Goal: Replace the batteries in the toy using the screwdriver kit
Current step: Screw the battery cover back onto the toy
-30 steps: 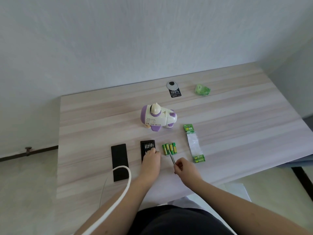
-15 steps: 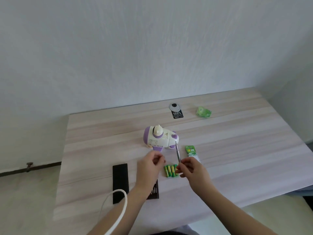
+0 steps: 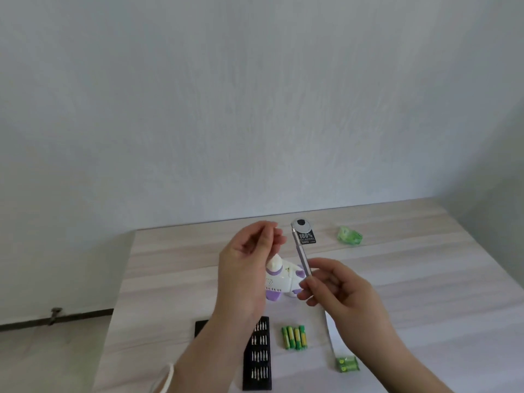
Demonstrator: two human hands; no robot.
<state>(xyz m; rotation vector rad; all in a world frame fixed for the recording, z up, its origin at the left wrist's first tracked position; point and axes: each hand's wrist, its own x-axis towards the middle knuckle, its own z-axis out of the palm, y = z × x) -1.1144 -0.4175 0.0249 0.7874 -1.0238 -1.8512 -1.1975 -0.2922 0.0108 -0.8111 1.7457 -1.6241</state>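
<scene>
My right hand (image 3: 340,290) grips a slim grey screwdriver handle (image 3: 301,252) by its lower end, tip pointing up and away. My left hand (image 3: 246,268) is raised beside it, thumb and fingertips pinched on a small screwdriver bit that barely shows. The pinch is level with the handle's top end, a short gap to its left. Behind both hands the white and purple toy (image 3: 279,280) lies on the table, partly hidden. The black bit tray (image 3: 258,354) lies below my left wrist. Several green batteries (image 3: 295,337) lie side by side to its right.
A pale wooden table (image 3: 425,293) stands against a white wall. A torn battery pack (image 3: 347,364) lies near the front right. The kit's black lid (image 3: 201,327) peeks out left of my forearm. A black tag (image 3: 305,236) and crumpled green wrap (image 3: 350,236) lie at the back.
My left hand left the bit tray and rose with its fingertips pinched. My right hand lifted the screwdriver handle upright to meet it. The camera has tilted up towards the wall.
</scene>
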